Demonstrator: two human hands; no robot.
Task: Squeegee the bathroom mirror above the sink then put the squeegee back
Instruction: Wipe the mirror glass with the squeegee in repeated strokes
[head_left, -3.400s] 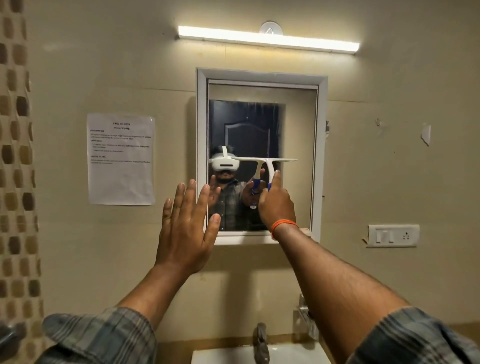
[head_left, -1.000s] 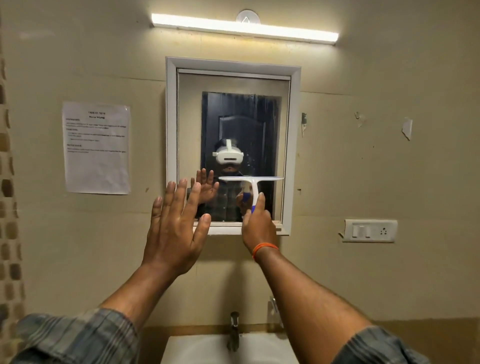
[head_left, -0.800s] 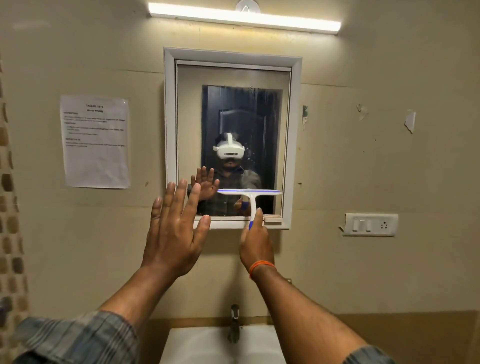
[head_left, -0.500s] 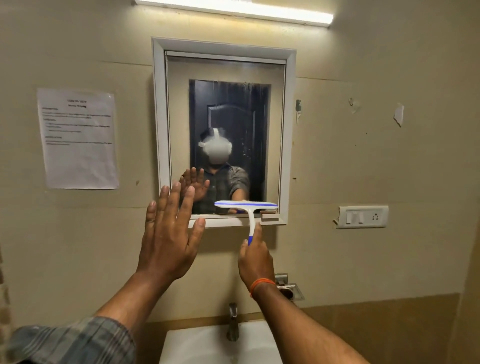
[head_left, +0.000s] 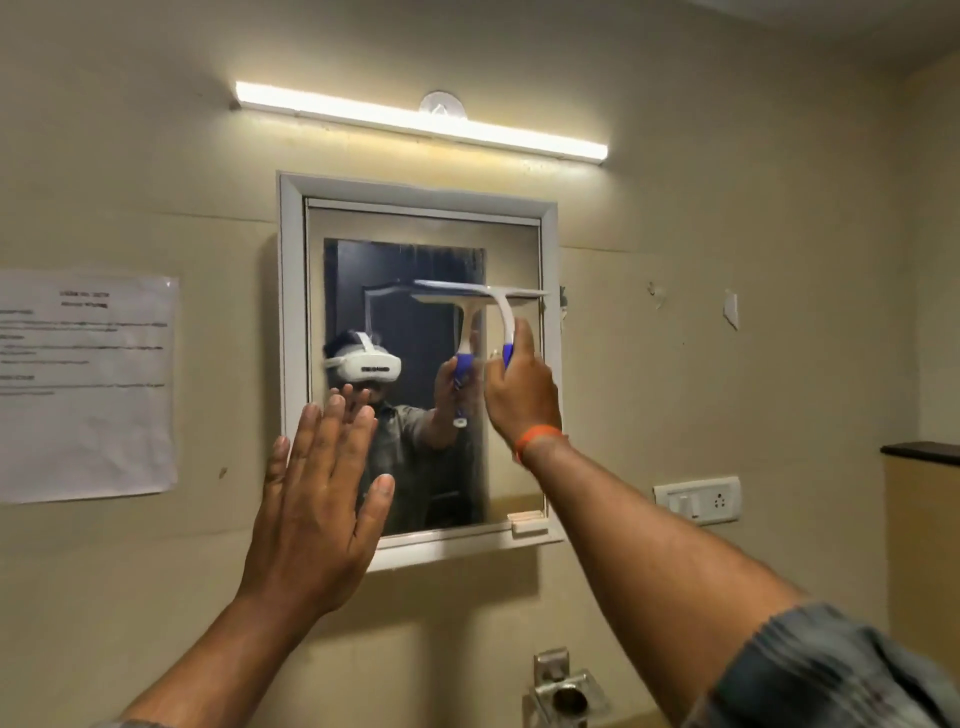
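A white-framed mirror (head_left: 292, 312) hangs on the beige wall. My right hand (head_left: 522, 392) grips the blue handle of a white squeegee (head_left: 498, 299), whose blade lies level against the glass in the mirror's upper right part. My left hand (head_left: 319, 499) is raised flat with fingers spread, in front of the mirror's lower left corner, holding nothing. An orange band circles my right wrist. The glass reflects a person with both raised hands.
A tube light (head_left: 415, 122) glows above the mirror. A printed paper sheet (head_left: 85, 384) is taped to the wall at left. A switch and socket plate (head_left: 696, 500) sits at right, a dark shelf edge (head_left: 922, 453) further right. A metal holder (head_left: 563, 691) is below.
My right hand has lifted the squeegee from the mirror's bottom edge up to its upper right part. The view has tilted upward, and the sink has dropped out of sight.
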